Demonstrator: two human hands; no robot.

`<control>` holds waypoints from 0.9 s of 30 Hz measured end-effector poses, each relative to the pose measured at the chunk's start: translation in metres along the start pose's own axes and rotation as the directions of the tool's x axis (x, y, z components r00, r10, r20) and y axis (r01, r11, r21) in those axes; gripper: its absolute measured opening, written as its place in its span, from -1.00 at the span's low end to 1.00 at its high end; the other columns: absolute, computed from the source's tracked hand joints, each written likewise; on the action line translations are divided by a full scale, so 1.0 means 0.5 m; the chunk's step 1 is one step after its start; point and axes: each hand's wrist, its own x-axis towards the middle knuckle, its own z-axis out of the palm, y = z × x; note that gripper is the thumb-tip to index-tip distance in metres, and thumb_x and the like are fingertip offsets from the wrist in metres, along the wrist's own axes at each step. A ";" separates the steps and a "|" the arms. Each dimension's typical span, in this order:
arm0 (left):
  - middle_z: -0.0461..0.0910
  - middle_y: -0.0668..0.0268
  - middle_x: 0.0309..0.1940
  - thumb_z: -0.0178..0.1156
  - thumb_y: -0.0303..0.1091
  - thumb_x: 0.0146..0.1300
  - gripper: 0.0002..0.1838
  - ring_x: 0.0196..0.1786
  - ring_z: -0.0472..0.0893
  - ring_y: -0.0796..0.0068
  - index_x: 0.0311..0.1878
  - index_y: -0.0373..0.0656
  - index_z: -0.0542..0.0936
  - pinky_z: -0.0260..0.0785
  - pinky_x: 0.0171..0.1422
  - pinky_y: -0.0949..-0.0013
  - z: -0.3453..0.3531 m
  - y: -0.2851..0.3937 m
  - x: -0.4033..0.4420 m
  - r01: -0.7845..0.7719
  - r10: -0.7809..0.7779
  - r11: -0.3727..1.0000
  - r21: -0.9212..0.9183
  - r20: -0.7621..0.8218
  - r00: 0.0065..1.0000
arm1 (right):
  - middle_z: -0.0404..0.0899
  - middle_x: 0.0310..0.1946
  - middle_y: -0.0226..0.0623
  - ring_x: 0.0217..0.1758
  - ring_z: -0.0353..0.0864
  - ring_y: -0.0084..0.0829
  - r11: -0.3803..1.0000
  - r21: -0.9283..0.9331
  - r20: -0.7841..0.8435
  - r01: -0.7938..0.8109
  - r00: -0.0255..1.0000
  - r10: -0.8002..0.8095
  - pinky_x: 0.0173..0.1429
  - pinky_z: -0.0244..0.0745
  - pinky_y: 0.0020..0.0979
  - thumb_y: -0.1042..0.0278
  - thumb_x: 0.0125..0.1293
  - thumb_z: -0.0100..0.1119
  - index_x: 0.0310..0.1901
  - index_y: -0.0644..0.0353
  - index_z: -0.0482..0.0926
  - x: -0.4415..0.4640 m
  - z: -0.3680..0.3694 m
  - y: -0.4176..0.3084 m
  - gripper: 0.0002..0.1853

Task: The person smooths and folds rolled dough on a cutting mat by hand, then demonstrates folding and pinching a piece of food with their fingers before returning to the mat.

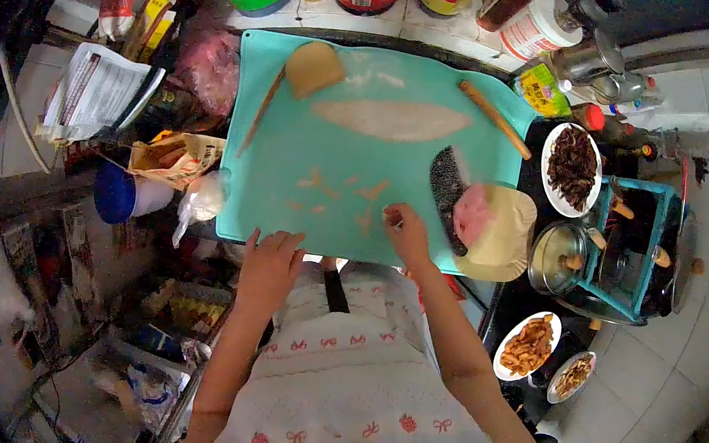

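Observation:
A teal mat (270,185) covers the work surface before me. My left hand (273,258) lies at its near edge with the fingers stretched out, holding nothing visible. Over the near right part of the mat, my right hand (408,235) has its fingers pinched together; what is in them is too small to make out. Beside it are several small pale-orange pieces (367,192), scattered on the mat. Farther back lies a long, flat whitish strip (392,120) with pointed ends. A wooden rolling pin (495,119) rests at the back right.
Back left on the mat are a tan slab (314,70) and a thin stick (262,113). To the right are a dark speckled item (445,184), a pink lump (472,214) on a paper liner (503,240), and plates of dark strips (572,167) and brown pieces (527,345). Jars line the back.

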 end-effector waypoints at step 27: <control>0.48 0.16 -0.06 0.09 -0.32 0.17 -0.68 0.04 0.46 0.14 0.01 -0.11 0.49 0.10 0.30 0.01 0.128 0.408 -0.056 -0.839 0.800 0.545 0.015 0.292 0.525 | 0.46 -0.22 -0.17 -0.16 0.51 -0.11 0.795 -0.094 -0.665 -0.600 0.632 0.398 -0.08 0.43 -0.23 0.40 0.12 0.05 -0.01 0.15 0.40 -0.729 -0.173 -0.156 -0.65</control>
